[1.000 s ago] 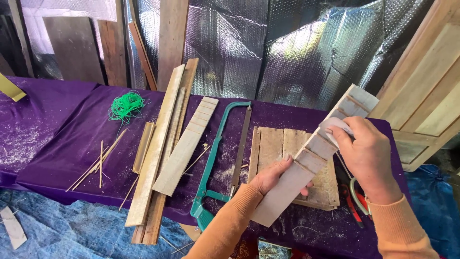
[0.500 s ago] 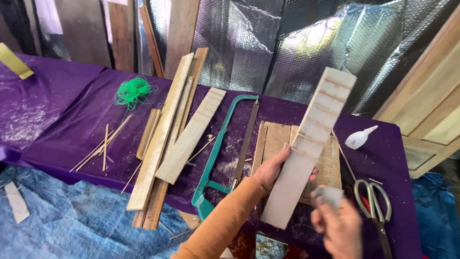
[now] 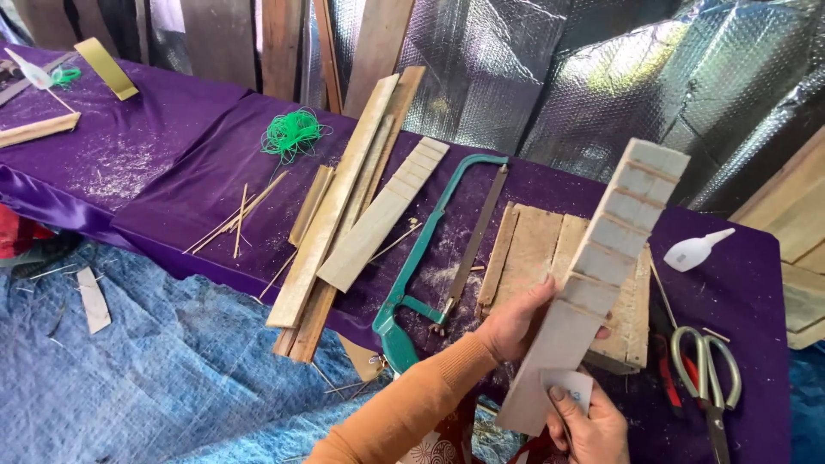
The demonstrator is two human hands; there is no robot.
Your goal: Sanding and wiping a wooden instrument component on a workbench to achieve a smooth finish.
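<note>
1. Left hand grips notched wood strip, held tilted above surface.
2. Right hand pinches small pale sanding piece vs. strip's lower end.
3. Green hacksaw lies left; scissors right.

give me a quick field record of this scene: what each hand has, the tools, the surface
left hand: grips the notched wooden strip near its middle, tilted up to the right
right hand: pinches a small pale pad against the strip's lower end
saw: green-framed hacksaw flat on the cloth, left of the hands
scissors: lying at right
glue bottle: white, on its side
wood: long slats; slatted board under the strip
surface: purple cloth, dusty
cord: green coil
</note>
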